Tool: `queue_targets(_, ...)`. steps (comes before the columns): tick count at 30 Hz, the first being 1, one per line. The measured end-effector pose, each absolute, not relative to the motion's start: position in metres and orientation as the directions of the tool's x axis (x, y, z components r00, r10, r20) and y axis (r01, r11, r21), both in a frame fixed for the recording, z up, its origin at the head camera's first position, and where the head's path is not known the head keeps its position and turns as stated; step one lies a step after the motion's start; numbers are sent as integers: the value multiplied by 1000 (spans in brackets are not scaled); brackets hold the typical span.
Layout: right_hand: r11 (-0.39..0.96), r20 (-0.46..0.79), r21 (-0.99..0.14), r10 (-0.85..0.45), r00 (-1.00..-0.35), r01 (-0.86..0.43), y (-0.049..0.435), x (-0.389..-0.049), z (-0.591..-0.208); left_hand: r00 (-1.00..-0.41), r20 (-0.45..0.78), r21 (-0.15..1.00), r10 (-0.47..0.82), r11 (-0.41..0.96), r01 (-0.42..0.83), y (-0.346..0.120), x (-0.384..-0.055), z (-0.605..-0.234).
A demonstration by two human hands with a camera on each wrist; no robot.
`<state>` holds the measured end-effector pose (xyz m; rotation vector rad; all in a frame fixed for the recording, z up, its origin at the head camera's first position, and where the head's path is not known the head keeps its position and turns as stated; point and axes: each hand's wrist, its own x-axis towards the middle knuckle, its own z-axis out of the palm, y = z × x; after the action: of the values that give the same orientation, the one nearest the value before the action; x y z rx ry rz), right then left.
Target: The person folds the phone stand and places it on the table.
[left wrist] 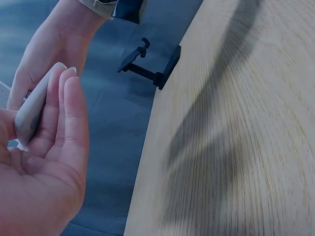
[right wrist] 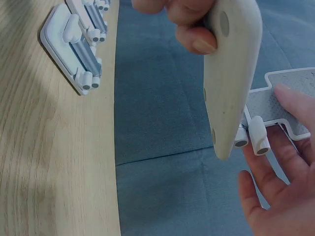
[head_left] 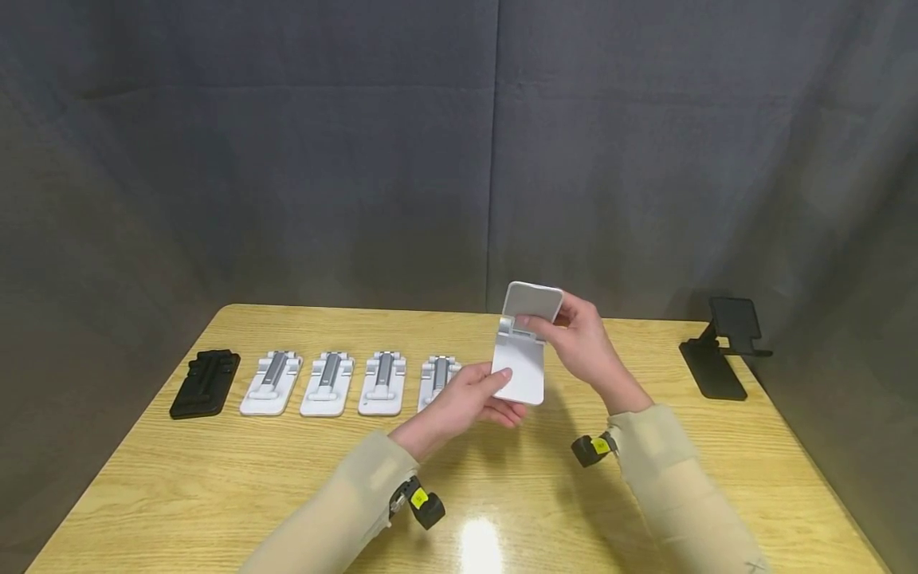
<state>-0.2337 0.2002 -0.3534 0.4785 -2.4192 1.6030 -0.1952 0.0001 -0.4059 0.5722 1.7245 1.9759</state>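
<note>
A white foldable phone stand (head_left: 522,371), partly unfolded, is held up above the table (head_left: 459,510). My left hand (head_left: 466,399) grips its base, thumb on the face and fingers behind. With thumb and fingers, my right hand (head_left: 584,343) pinches the upper plate (head_left: 534,299) near the hinge. In the right wrist view, the thick base (right wrist: 231,73) shows small round pads underneath, and the grey-faced plate (right wrist: 290,96) sits between my right thumb and fingers. The left wrist view has the base (left wrist: 35,110) edge-on in my left hand (left wrist: 54,162).
Several folded white phone stands (head_left: 382,384) lie in a row on the left half of the table, the rightmost partly behind my left hand. A folded black stand (head_left: 205,383) ends the row. An unfolded black stand (head_left: 717,367) stands near the right edge. A grey curtain (head_left: 358,159) hangs behind.
</note>
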Motion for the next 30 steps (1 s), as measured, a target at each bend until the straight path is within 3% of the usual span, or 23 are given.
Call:
queue_targets(10,337,327,-871,-145,-934,-357,199,-233,-356,-810,17,990,587,-120,-66,0,-194,-406)
queue_targets(30,339,181,-921,-66,-981,-193,194,-231,-346,-822,11,989,569,-129,-76,0,-195,-410)
